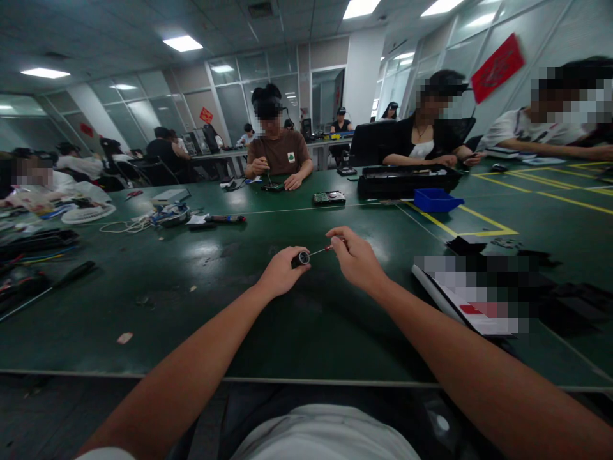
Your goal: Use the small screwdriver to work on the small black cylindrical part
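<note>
My left hand [283, 271] is closed around a small black cylindrical part [301, 259] with a round, lens-like grey end turned toward me. In my right hand [353, 254] is a thin screwdriver [322, 250] with a red handle, pinched between the fingers. Its metal shaft points left, and the tip meets or nearly meets the right side of the black part; I cannot tell which. Both hands are held above the green table [268, 338]. My fingers hide much of the black part and of the screwdriver's handle.
A pixelated booklet [472, 300] and black pieces lie right. Ahead are a blue bin [437, 200], a black tray [407, 184] and a circuit-board device [329, 198]. To the left are a dark-handled screwdriver [76, 273], a pen-like tool [225, 219] and cables. A co-worker [278, 150] sits opposite.
</note>
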`<state>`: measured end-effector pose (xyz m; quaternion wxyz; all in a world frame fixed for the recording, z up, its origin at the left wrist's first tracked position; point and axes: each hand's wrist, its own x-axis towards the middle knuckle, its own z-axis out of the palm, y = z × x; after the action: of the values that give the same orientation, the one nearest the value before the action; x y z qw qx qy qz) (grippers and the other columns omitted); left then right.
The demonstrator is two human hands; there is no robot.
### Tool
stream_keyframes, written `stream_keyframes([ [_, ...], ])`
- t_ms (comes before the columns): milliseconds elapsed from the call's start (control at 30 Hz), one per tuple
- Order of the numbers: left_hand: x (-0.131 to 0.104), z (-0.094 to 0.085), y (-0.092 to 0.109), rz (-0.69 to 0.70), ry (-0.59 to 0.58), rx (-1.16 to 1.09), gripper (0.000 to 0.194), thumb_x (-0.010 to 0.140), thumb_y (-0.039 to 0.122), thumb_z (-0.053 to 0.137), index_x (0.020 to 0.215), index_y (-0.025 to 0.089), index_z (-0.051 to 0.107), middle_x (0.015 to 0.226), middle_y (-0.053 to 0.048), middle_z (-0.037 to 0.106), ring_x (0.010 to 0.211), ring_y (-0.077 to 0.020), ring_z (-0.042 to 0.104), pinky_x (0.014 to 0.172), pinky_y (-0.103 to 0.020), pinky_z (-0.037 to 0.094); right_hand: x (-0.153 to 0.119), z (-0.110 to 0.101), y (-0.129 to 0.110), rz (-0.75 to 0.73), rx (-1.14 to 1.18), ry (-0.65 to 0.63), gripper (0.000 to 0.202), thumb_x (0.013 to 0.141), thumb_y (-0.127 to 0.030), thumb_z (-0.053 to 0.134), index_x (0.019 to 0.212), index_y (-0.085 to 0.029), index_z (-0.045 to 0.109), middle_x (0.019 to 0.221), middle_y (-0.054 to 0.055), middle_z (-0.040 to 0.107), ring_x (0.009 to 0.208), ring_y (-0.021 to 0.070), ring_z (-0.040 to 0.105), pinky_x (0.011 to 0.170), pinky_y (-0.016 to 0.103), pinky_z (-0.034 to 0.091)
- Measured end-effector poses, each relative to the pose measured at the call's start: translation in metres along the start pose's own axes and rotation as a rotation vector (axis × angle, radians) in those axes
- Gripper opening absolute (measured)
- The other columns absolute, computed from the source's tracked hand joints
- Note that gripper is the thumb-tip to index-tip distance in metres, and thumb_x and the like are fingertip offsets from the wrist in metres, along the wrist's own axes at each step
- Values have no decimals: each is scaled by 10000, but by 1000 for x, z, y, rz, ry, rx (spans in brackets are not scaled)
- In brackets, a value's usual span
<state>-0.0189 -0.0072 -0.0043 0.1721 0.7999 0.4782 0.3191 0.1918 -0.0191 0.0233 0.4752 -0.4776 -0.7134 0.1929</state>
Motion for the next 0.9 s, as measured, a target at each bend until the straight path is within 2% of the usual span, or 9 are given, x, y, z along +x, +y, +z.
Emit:
stream_keyframes([
  [67,0,-1,0,1,10,-7,297,851,256,685,1146,221,671,1114,-61,685,1045,-242,620,950,-382,463,0,0,0,3,25,-20,265,953,-323,429,1111,-239,625,831,29,700,721,213,629,668,341,423],
  [233,0,-1,0,19,16,-4,285,855,238,688,1138,206,672,1102,-63,688,1038,-233,621,945,-368,459,-1,0,0,27,-6,-31,284,985,-404,408,1052,-249,636,798,26,690,710,219,634,659,350,419],
  [333,1,0,-1,17,15,-5,288,854,234,691,1139,203,669,1096,-58,688,1031,-228,622,944,-365,461,0,3,4,50,77,0,245,957,-361,467,1141,-247,581,834,22,696,718,209,639,673,351,442],
  [467,1,1,-2,24,39,-20,282,854,227,689,1135,211,667,1125,-51,688,1048,-224,625,959,-365,467,3,11,9,101,336,68,177,896,-387,569,960,-223,586,798,14,667,731,188,634,711,342,497],
  [533,1,0,-1,39,36,-10,280,855,222,686,1134,213,669,1120,-54,687,1053,-228,625,967,-374,471,5,14,11,187,478,82,188,882,-405,589,886,-217,605,777,18,658,708,177,626,699,334,513],
  [667,0,-2,4,72,55,2,299,859,202,682,1157,203,663,1115,-68,685,1061,-234,627,988,-387,470,8,16,13,531,782,121,227,908,-415,565,798,-218,591,677,11,599,588,152,571,647,338,546],
  [700,-1,-2,4,74,63,3,301,861,201,681,1161,201,662,1117,-70,685,1064,-234,627,991,-388,469,9,16,13,573,813,131,231,913,-411,563,785,-219,582,661,8,587,571,148,558,638,337,550],
  [767,0,-3,4,73,68,7,305,864,201,681,1169,200,661,1112,-70,686,1059,-233,629,986,-389,471,9,15,14,538,785,170,227,909,-415,578,790,-222,576,679,7,595,580,144,560,625,323,545],
  [900,0,-2,2,79,55,20,310,863,207,690,1172,201,663,1090,-63,689,1035,-229,631,958,-386,474,8,13,11,325,591,209,249,902,-470,568,851,-227,576,760,10,638,639,152,594,610,306,507],
])
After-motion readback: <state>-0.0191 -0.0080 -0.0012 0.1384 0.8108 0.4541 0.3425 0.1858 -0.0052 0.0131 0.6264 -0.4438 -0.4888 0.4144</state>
